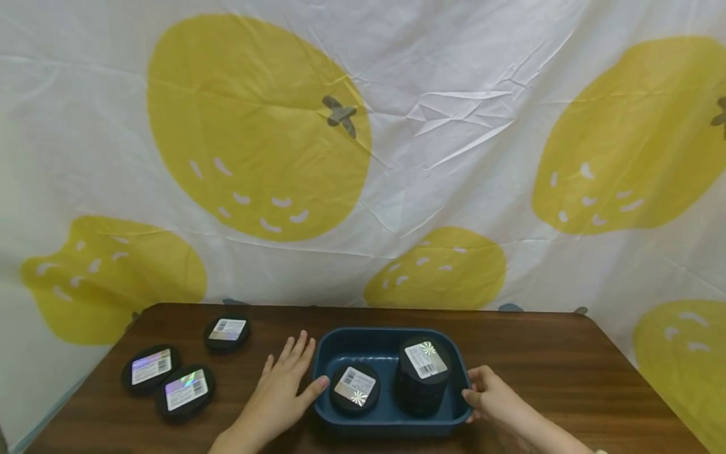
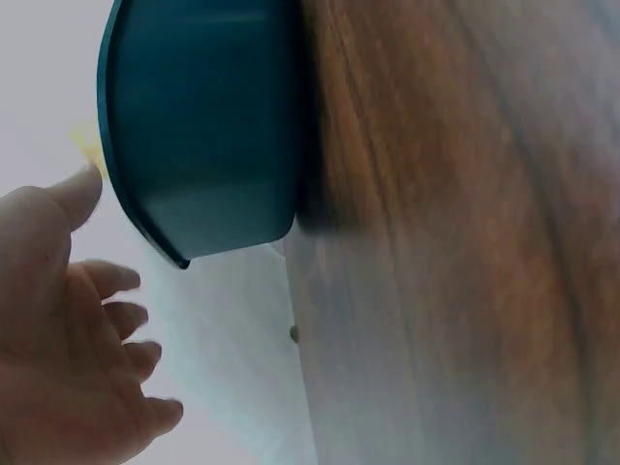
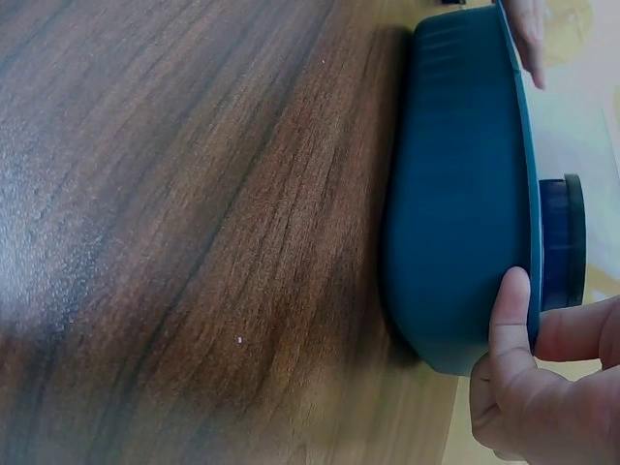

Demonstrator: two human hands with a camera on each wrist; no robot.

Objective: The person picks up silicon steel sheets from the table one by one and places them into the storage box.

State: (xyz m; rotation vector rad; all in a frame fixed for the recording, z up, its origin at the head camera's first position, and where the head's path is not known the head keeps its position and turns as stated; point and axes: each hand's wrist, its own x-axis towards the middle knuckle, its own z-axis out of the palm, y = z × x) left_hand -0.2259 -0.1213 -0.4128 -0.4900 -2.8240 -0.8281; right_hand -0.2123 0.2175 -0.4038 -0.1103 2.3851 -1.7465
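A dark blue plastic bin (image 1: 386, 428) stands on the wooden table. Inside it, a round black tin (image 1: 355, 388) with a barcode label lies on the left, and a stack of round black tins (image 1: 423, 366) rises on the right, above the rim in the right wrist view. My right hand (image 1: 495, 394) pinches the bin's right rim between thumb and fingers. With fingers spread, my left hand (image 1: 282, 391) is at the bin's left side, its thumb by the rim; whether it touches is unclear. In the left wrist view its other fingers (image 2: 126, 320) hold nothing.
Left of my left hand are three more round black labelled items: one at the back (image 1: 227, 332), one at the far left (image 1: 150, 369) and one nearer the front (image 1: 186, 392). Behind the wooden table (image 1: 544, 359) hangs a white curtain (image 1: 454, 157) with yellow fruit prints.
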